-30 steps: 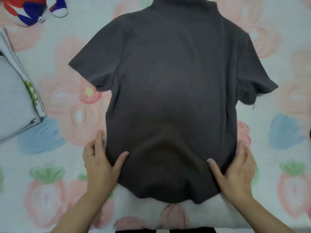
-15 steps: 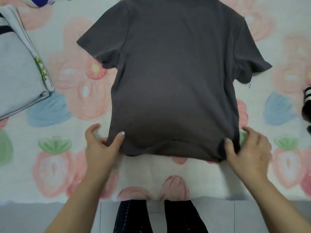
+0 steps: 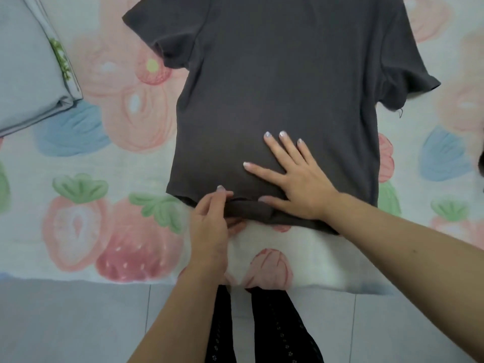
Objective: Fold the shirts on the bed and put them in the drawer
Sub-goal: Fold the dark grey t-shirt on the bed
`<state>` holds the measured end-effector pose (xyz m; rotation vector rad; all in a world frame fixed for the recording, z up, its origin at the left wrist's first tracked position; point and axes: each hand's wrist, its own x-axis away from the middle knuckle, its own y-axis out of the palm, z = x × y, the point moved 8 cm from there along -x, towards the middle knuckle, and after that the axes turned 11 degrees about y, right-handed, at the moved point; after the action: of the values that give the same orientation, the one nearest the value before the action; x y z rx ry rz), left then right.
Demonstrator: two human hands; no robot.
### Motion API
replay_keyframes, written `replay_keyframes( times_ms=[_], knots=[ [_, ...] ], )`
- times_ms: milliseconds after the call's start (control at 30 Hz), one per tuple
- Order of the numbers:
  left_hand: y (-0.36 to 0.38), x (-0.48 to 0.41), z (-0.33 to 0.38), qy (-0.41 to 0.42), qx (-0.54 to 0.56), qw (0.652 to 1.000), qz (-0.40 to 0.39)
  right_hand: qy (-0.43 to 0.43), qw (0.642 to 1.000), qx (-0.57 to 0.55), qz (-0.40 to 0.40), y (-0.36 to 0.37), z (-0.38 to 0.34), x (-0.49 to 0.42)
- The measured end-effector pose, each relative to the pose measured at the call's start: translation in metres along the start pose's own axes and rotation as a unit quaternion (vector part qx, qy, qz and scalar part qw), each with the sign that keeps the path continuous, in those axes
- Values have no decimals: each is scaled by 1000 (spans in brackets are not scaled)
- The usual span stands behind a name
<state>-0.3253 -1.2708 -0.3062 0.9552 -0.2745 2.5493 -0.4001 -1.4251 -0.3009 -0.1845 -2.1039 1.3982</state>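
While the dark grey shirt (image 3: 275, 74) lies flat mid-frame on the strawberry-print bed (image 3: 78, 226), we see the right grip (image 3: 301, 184) spread flat on its lower half and the left grip (image 3: 209, 226) pinching the hem at lower centre. Folded pale grey cloth (image 3: 26, 74) sits upper left.

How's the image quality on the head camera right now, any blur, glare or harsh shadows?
Head view: even, soft light, no glare or hard shadows. Head view: slightly soft overall; the left hand pinching the hem of the dark shirt is blurriest, the right hand flat on it crisper.
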Motion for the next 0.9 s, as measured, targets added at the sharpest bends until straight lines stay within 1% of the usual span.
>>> replay_keyframes(
  times_ms=[33,100,167,200,233,267,300,333,367,400,467,533,600,667,700,733,800,900],
  knots=[
    [-7,-3,3,25,-61,998,-5,-25,999,8,-25,9,-8,19],
    [-19,-3,12,88,-179,979,-35,-63,994,-13,-86,27,-24,62],
    [-30,0,13,116,-245,960,-63,-98,975,-94,-174,39,-47,104],
    [-37,1,13,121,-260,956,-63,-109,962,-148,-201,38,-57,118],
    [-44,0,13,130,-275,951,-56,-114,960,-178,-183,31,-61,123],
    [-49,0,15,144,-291,944,-48,-104,968,-188,-126,20,-59,118],
    [-51,-1,18,166,-307,936,-41,-74,978,-187,-56,6,-51,102],
    [-53,-2,24,189,-317,929,-32,-26,983,-180,6,-9,-40,81],
    [-53,-3,32,214,-318,923,-20,20,985,-162,50,-21,-29,56],
    [-54,-6,41,238,-317,918,-4,55,987,-133,74,-28,-19,31],
    [-56,-14,64,285,-322,902,40,111,989,-87,50,-22,-5,-6],
    [-59,-28,84,306,-318,893,91,120,991,-56,20,-9,-10,-10],
    [-60,-46,98,288,-310,897,129,70,996,-49,-10,1,-30,9],
    [-54,-61,105,269,-318,898,143,14,997,-72,-30,-8,-44,24],
    [-49,-67,108,259,-325,899,142,-2,996,-86,-18,-21,-44,19],
    [-43,-71,109,246,-331,901,137,-12,995,-96,11,-41,-41,7],
    [-32,-73,107,230,-344,901,128,-4,992,-103,73,-87,-39,-35],
    [-23,-71,99,224,-342,905,122,-7,993,-43,105,-141,-48,-127]
  ],
)
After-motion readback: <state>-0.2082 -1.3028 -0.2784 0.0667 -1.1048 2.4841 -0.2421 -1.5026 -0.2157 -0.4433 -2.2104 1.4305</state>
